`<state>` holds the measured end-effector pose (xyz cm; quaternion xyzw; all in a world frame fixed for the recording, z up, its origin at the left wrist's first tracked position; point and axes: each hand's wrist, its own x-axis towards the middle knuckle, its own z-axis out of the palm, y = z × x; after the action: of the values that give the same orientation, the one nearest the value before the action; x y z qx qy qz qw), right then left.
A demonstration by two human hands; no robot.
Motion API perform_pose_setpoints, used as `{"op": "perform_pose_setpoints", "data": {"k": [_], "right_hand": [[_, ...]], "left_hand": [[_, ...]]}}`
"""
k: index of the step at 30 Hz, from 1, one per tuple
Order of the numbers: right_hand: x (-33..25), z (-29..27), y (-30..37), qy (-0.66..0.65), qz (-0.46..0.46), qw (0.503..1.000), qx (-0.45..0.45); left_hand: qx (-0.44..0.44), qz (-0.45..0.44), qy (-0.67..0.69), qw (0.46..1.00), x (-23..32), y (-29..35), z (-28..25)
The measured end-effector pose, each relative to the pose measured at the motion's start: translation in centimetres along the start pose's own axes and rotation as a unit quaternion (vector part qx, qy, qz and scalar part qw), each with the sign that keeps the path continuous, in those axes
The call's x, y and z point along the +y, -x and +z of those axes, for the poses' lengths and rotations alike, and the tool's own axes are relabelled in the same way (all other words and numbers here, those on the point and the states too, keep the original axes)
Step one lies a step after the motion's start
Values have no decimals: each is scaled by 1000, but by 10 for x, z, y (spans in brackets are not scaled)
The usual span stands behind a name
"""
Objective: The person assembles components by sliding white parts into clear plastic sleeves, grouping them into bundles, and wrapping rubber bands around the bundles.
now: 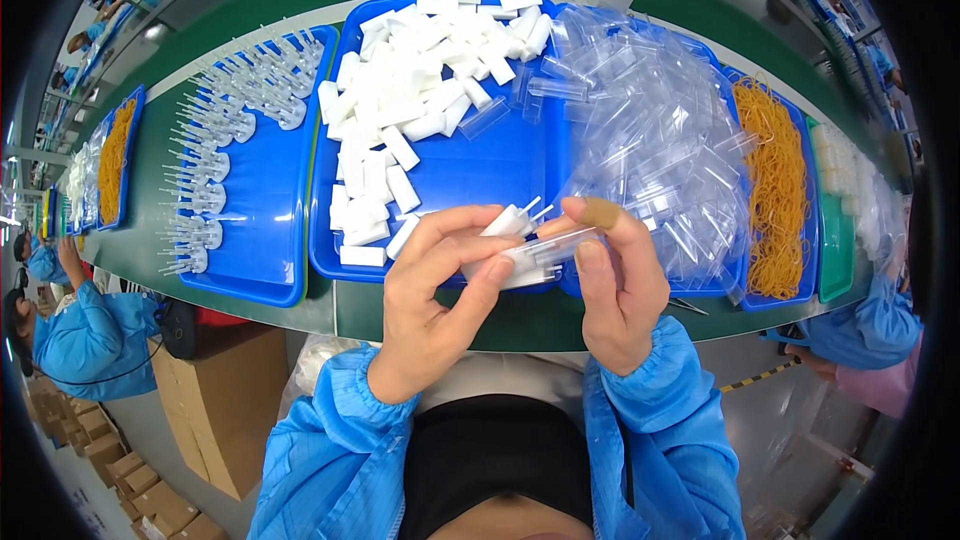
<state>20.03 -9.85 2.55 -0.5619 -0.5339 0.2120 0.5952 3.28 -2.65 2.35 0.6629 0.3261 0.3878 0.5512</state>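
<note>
My left hand (432, 278) is closed around a white foam-like block (507, 223) and a clear plastic sleeve (553, 250), with its thumb on top. Thin white prongs stick out past the block toward the right. Against the sleeve's right end, my right hand (622, 288) pinches with thumb and forefinger; a tan bandage wraps that forefinger. How far the block sits inside the sleeve is hidden by the fingers. Both hands are above the near edge of a blue tray (480, 175) with many loose white blocks (425, 90).
Right of it, a blue tray holds a heap of clear sleeves (660, 140), then one of yellow rubber bands (775, 190). A left blue tray (262, 200) carries clear pronged pieces (205, 195). Cardboard boxes (215, 400) stand below the green table; co-workers sit at both sides.
</note>
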Motion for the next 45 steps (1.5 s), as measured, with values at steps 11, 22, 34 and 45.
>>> {"op": "perform_pose_setpoints", "data": {"k": [11, 22, 34, 45], "right_hand": [[-1, -9, -9, 106, -43, 993, -20], [-17, -8, -22, 216, -94, 968, -90], [-2, 11, -20, 410, -154, 898, -35], [-13, -5, -16, 370, -162, 913, -60]], "left_hand": [[-12, 107, -160, 981, 3, 2, 1], [19, 44, -59, 997, -7, 6, 2], [-20, 80, -129, 988, -6, 15, 19], [-3, -50, 176, 983, 3, 10, 9]]}}
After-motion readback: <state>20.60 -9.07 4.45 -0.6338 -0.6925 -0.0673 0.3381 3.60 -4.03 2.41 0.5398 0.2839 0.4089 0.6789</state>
